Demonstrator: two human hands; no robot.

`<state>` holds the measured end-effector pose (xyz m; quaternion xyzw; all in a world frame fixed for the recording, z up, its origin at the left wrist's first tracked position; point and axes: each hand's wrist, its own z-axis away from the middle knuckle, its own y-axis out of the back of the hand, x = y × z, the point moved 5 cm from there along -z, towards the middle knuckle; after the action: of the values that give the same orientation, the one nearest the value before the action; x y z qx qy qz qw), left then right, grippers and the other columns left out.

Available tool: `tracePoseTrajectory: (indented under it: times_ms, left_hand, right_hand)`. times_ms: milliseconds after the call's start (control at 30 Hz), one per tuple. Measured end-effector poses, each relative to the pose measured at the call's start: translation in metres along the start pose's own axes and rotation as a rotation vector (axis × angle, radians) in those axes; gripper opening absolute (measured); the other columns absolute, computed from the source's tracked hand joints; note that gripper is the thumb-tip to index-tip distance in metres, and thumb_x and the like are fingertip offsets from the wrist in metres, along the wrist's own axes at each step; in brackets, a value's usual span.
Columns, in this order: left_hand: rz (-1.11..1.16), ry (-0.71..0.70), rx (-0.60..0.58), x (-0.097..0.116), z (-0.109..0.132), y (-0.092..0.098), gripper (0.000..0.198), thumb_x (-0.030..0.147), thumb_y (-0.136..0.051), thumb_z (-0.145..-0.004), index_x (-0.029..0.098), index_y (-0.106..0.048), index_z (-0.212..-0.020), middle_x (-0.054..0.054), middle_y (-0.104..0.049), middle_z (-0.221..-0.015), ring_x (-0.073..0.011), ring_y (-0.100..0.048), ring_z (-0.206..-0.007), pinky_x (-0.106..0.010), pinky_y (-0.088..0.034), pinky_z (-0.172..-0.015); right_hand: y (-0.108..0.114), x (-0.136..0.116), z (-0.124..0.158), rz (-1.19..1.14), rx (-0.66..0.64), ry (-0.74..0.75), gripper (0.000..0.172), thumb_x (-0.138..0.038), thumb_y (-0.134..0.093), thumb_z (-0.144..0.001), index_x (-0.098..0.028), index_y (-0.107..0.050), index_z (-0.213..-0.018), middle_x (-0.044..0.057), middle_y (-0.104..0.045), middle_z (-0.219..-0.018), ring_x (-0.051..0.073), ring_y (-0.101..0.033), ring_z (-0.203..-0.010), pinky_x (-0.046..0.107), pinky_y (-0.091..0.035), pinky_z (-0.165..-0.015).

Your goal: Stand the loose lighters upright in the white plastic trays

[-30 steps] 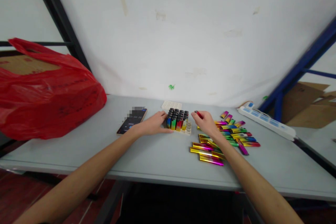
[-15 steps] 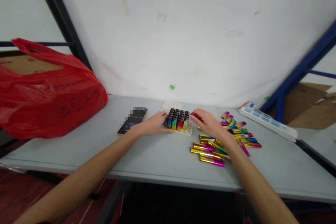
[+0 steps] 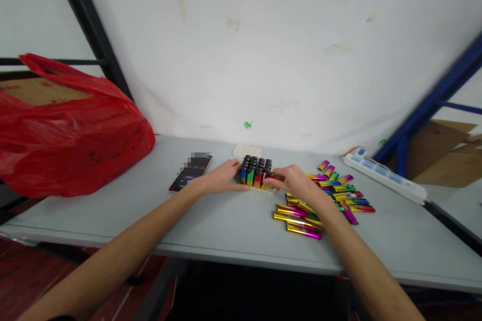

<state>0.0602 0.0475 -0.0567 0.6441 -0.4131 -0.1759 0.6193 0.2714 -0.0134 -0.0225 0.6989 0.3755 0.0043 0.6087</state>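
Observation:
A small white tray (image 3: 268, 190) holds several upright lighters (image 3: 255, 170) with black tops and coloured bodies. My left hand (image 3: 221, 176) rests against the tray's left side, fingers curled around it. My right hand (image 3: 292, 179) is pinched on a red lighter (image 3: 269, 175) at the tray's right front corner. To the right lies a loose pile of shiny multicoloured lighters (image 3: 327, 195) on the grey table (image 3: 113, 210).
A phone (image 3: 191, 172) lies left of my left hand. A second white tray (image 3: 246, 151) sits behind the filled one. A big red plastic bag (image 3: 68, 130) fills the table's left end. A white power strip (image 3: 384, 172) lies at the right, by a blue frame.
My right hand has carried the red lighter from beside the tray, leftward and down to its right front corner. My left hand has stayed put.

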Motion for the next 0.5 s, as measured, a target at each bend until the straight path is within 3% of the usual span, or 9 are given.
tracePoseTrajectory:
  times_ms: [133, 300, 367, 500]
  left_hand:
    - [-0.003, -0.006, 0.013, 0.0, 0.001, 0.001, 0.075, 0.074, -0.064, -0.084, 0.016, -0.059, -0.131, -0.016, -0.062, -0.131, -0.0332, -0.057, -0.12, -0.042, -0.046, -0.106]
    - [-0.004, 0.012, 0.011, -0.002, 0.0, -0.001, 0.077, 0.075, -0.065, -0.083, 0.015, -0.061, -0.13, -0.018, -0.062, -0.131, -0.0351, -0.056, -0.123, -0.043, -0.044, -0.108]
    - [-0.002, -0.001, 0.012, -0.003, 0.0, -0.001, 0.077, 0.075, -0.064, -0.083, 0.015, -0.061, -0.13, -0.018, -0.062, -0.131, -0.0352, -0.056, -0.122, -0.044, -0.045, -0.107]
    - [-0.009, -0.016, 0.015, -0.003, -0.001, -0.001, 0.077, 0.076, -0.063, -0.083, 0.015, -0.061, -0.129, -0.017, -0.062, -0.13, -0.0335, -0.056, -0.121, -0.042, -0.043, -0.108]
  right_hand:
    - [-0.002, -0.003, -0.001, 0.115, -0.022, 0.002, 0.045, -0.061, -0.058, -0.097, -0.021, -0.072, -0.079, 0.006, -0.075, -0.072, 0.018, -0.065, -0.061, 0.027, -0.039, -0.06]
    - [0.027, 0.016, 0.007, 0.175, 0.063, -0.084, 0.052, -0.052, -0.04, -0.106, -0.02, -0.071, -0.078, 0.006, -0.072, -0.069, 0.018, -0.063, -0.063, 0.03, -0.042, -0.066]
    - [0.039, 0.031, 0.013, 0.198, 0.089, -0.095, 0.044, -0.045, -0.045, -0.104, -0.02, -0.074, -0.083, 0.009, -0.075, -0.08, 0.021, -0.066, -0.072, 0.032, -0.046, -0.071]
    - [0.042, 0.064, 0.025, 0.187, -0.041, -0.158, 0.021, -0.038, -0.068, -0.09, -0.02, -0.079, -0.088, 0.011, -0.077, -0.089, 0.025, -0.069, -0.079, 0.034, -0.049, -0.074]
